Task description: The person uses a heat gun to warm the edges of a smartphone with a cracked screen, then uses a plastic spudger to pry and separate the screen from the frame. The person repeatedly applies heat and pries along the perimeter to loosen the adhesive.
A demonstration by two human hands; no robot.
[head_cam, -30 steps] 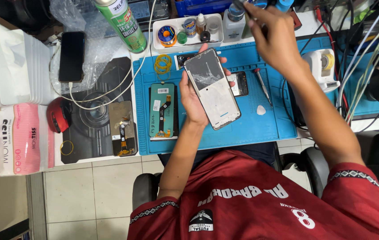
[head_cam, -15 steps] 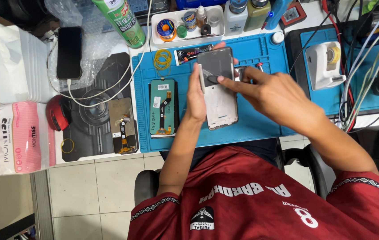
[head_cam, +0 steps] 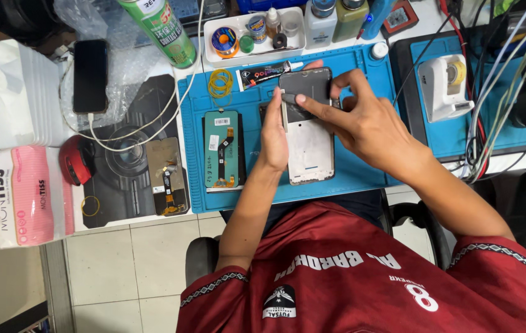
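A phone frame (head_cam: 310,139), pale inside with a dark upper part, is held over the blue work mat (head_cam: 361,176). My left hand (head_cam: 273,132) grips its left edge. My right hand (head_cam: 361,120) reaches across from the right, index finger and thumb pinching a small dark piece at the frame's top left. A display panel with a green back and flex cable (head_cam: 223,150) lies flat on the mat just left of my left hand. Yellow rubber bands (head_cam: 220,82) and a small black tube (head_cam: 261,75) lie at the mat's far edge.
A second display panel (head_cam: 167,176) lies on a dark pad to the left, beside a red mouse (head_cam: 76,160). A black phone (head_cam: 90,75) on a white cable, a green spray can (head_cam: 159,31), a white tray of small items (head_cam: 253,34), bottles and a white device (head_cam: 445,86) ring the mat.
My right hand came down from the far shelf to the phone frame and now pinches at its top left. The frame has tilted upright and shifted slightly away from me.
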